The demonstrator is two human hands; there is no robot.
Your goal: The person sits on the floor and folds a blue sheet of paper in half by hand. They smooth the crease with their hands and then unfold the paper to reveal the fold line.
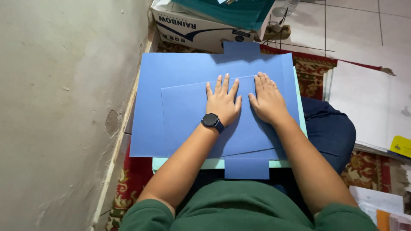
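While both hands lie flat, fingers spread, left hand [222, 102] and right hand [269, 102] press blue paper [188, 111].

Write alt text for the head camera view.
Both hands, left hand wearing a dark watch and right hand, press flat on a folded blue paper sheet, which lies on a pale green board over the person's lap.
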